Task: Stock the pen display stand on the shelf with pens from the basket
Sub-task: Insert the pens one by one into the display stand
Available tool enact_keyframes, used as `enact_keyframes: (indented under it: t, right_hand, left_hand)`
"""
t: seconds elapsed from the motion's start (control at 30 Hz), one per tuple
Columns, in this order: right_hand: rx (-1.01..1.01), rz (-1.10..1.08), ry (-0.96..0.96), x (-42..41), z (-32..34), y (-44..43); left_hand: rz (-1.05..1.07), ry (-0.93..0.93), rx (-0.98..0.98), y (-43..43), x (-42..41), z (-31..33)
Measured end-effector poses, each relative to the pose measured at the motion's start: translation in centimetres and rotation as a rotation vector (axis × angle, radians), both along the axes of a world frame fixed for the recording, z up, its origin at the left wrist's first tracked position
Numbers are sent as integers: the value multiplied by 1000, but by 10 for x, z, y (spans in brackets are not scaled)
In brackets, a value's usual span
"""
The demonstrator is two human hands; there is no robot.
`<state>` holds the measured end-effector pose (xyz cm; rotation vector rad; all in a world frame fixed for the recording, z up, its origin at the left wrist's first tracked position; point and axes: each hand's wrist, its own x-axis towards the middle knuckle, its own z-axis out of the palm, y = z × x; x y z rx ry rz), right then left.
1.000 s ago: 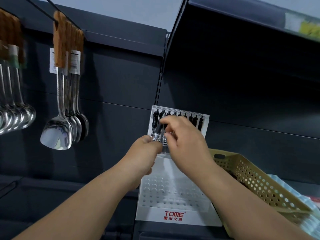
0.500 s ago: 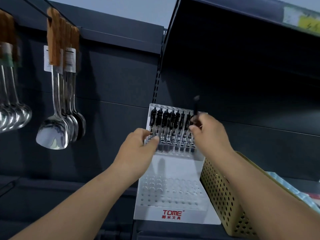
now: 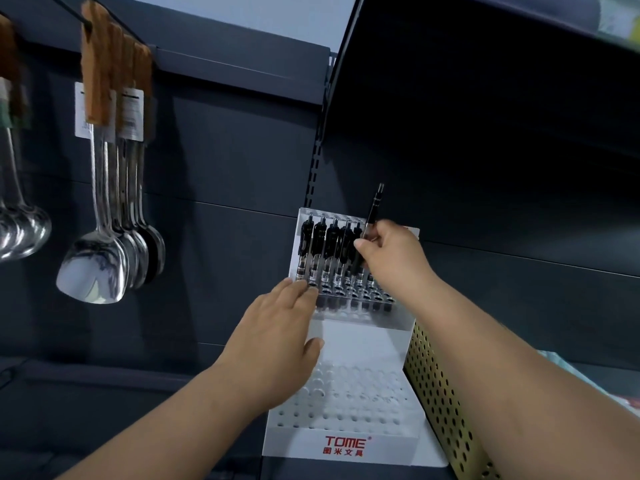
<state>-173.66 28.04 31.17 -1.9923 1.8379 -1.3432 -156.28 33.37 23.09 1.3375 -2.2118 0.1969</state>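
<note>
I face a dark shelf wall (image 3: 225, 168) with shiny spoons (image 3: 104, 237) hanging on the left. A yellow basket (image 3: 440, 393) sits just right of the white pen stand (image 3: 346, 445). Black pens (image 3: 325, 251) stand in its top row. My right hand (image 3: 391, 251) pinches one pen (image 3: 374, 206) there. My left hand (image 3: 277, 334) rests flat on the stand.

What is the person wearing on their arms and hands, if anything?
Nothing visible. The left hand and right hand are ungloved, with no rings seen. The left forearm and right forearm are bare to the frame's edge, with no sleeve, watch or wristband.
</note>
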Motion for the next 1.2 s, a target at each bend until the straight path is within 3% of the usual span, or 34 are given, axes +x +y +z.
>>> enact_keyframes:
  t: [0.23, 0.57, 1.0, 1.2]
  right_hand:
    - [30, -33, 62, 0, -16, -1]
    - [148, -231, 322, 8, -26, 4]
    - [46, -185, 164, -38, -9, 55]
    - [223, -265, 123, -89, -23, 76]
  left_hand:
    - [-26, 9, 29, 0, 3, 2]
    - [-40, 23, 55, 2, 3, 5]
    - [-48, 47, 44, 11, -6, 11]
    - [-160, 137, 49, 26, -38, 16]
